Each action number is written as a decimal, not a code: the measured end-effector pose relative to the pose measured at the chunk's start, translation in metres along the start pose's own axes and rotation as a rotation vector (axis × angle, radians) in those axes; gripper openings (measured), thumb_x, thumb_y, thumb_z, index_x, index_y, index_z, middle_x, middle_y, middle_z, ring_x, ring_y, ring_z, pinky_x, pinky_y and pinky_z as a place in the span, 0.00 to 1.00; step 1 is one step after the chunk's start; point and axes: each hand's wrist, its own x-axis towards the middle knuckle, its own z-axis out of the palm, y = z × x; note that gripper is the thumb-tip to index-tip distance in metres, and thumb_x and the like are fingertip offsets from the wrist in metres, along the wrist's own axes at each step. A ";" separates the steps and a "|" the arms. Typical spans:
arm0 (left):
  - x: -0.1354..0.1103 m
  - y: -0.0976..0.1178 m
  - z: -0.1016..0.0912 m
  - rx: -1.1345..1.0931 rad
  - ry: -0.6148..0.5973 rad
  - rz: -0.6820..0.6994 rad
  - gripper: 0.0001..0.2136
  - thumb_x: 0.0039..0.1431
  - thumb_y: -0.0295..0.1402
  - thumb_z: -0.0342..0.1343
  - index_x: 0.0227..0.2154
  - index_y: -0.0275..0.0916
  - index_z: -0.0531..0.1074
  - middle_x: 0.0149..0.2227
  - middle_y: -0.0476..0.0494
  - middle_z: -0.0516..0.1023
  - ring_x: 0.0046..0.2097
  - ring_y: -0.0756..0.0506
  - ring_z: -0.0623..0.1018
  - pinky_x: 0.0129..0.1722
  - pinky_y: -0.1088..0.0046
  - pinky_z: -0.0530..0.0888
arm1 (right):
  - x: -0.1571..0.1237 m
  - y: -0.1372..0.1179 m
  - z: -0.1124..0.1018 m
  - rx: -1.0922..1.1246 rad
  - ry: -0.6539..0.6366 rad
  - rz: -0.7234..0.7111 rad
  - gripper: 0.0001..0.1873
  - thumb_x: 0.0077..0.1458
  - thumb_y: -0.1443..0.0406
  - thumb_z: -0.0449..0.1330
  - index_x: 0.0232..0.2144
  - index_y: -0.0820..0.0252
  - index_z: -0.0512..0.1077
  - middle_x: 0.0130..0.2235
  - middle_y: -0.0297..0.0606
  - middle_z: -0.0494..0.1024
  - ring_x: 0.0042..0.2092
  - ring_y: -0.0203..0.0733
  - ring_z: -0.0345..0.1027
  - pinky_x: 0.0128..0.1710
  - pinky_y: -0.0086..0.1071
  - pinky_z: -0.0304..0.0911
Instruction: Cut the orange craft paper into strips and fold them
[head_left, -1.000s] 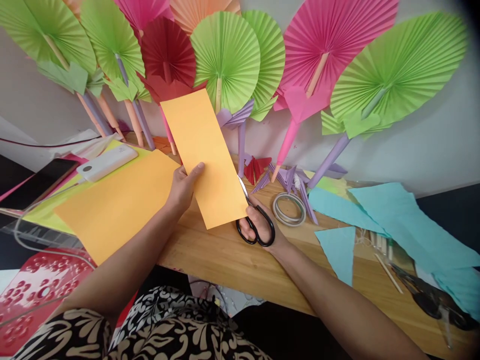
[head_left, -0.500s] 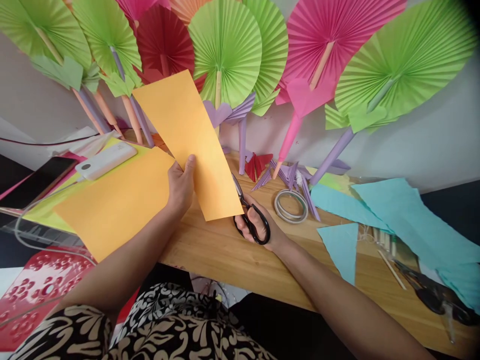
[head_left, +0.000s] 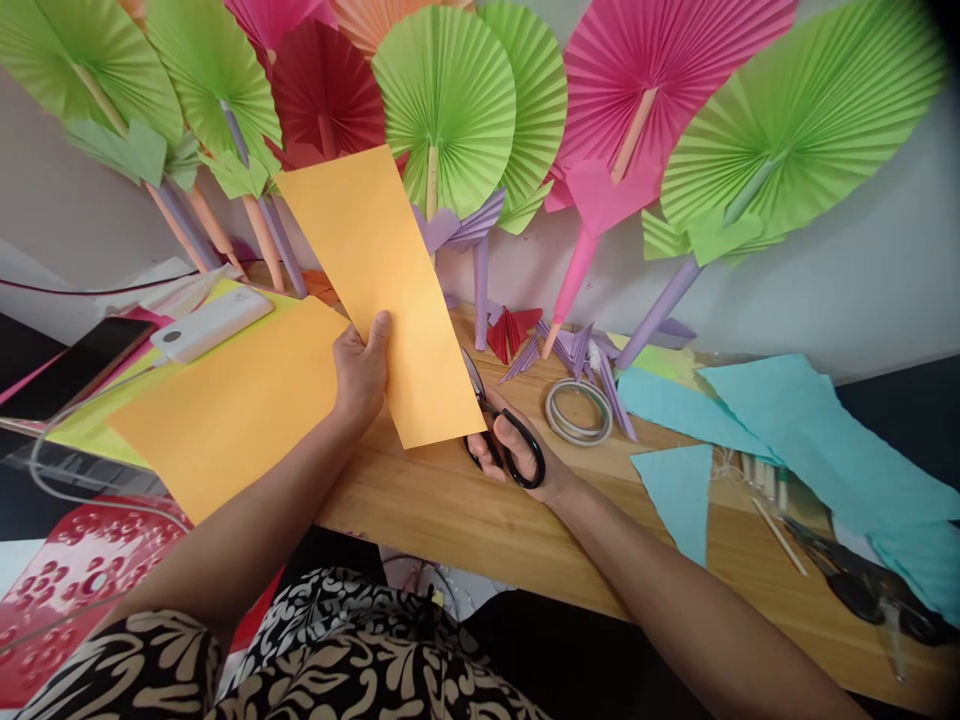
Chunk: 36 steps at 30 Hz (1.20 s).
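A yellow-orange strip of paper (head_left: 382, 300) is raised at a slant above the table. My left hand (head_left: 361, 370) pinches it at its left edge, thumb on the near face and fingers hidden behind. My right hand (head_left: 517, 450) is closed round the black handles of a pair of scissors (head_left: 531, 468). The scissors are at the paper's lower right corner, their blades pointing up along its right edge and partly hidden by it. Left of my left hand lies a larger yellow-orange sheet (head_left: 232, 410).
Pleated paper fans (head_left: 442, 100) stand along the wall. A tape roll (head_left: 578, 412) and pale blue paper pieces (head_left: 679, 490) lie right of the scissors, with black-handled scissors (head_left: 862, 590) farther right. A white power bank (head_left: 212, 326) and a phone (head_left: 75, 365) sit at left.
The paper strip has tilted slightly, its top shifting right and its lower edge dropping a little. The scissor handles are spread slightly wider. My left hand holds almost the same place.
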 end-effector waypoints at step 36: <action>-0.010 -0.002 0.003 -0.049 -0.125 -0.087 0.22 0.52 0.49 0.68 0.40 0.34 0.79 0.43 0.36 0.84 0.45 0.38 0.84 0.45 0.63 0.81 | 0.006 0.015 -0.007 0.095 0.010 -0.103 0.32 0.57 0.44 0.63 0.55 0.55 0.68 0.24 0.28 0.69 0.22 0.32 0.59 0.14 0.20 0.57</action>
